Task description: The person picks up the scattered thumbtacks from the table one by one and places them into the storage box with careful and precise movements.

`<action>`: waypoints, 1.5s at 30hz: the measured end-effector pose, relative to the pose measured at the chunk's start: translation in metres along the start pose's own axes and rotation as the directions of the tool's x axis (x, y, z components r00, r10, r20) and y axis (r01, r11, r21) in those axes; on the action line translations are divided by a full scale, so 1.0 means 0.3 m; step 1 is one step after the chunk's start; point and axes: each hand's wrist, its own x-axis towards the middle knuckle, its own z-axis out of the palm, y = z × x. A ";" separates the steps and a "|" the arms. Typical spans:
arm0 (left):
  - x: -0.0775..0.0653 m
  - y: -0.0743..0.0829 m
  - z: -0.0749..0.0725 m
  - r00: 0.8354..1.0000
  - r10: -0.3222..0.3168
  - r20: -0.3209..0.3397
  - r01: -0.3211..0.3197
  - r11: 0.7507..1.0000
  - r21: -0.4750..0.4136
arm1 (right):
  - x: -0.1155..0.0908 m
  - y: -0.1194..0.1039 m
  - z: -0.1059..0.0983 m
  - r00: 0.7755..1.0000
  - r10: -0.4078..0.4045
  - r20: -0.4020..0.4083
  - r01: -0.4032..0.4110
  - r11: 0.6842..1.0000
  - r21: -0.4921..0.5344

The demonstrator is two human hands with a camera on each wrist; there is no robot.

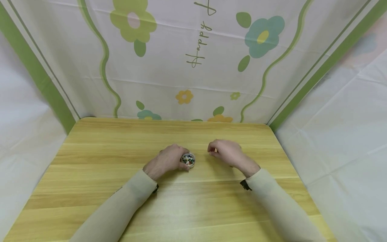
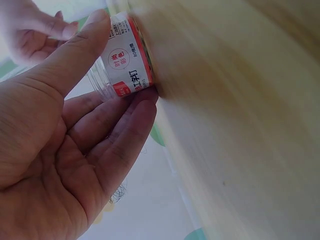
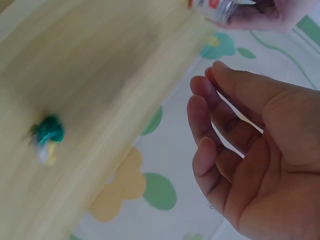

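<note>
My left hand [image 1: 169, 159] grips a small clear round jar [image 1: 188, 160], thumb on one side and fingers on the other. The jar is full of small multicoloured pieces and stands on the wooden table [image 1: 181, 208]. In the left wrist view, its white and red label [image 2: 122, 60] shows printed characters for push pins. To the right of the jar, my right hand [image 1: 226, 153] hovers over the table. Its fingers [image 3: 200, 115] are loosely curved, the thumb tip close to the index finger, and nothing shows between them.
A little cluster of green, yellow and white push pins [image 3: 49, 134] lies on the wood, blurred, near the right hand. A white cloth [image 1: 169, 77] with printed flowers hangs behind the table's far edge. White cloth walls [image 1: 347, 134] flank both sides.
</note>
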 end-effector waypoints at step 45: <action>-0.007 0.008 0.000 1.000 -0.010 -0.007 0.010 1.000 0.024 | -0.138 0.134 0.034 0.974 0.121 0.190 -0.104 0.989 -0.101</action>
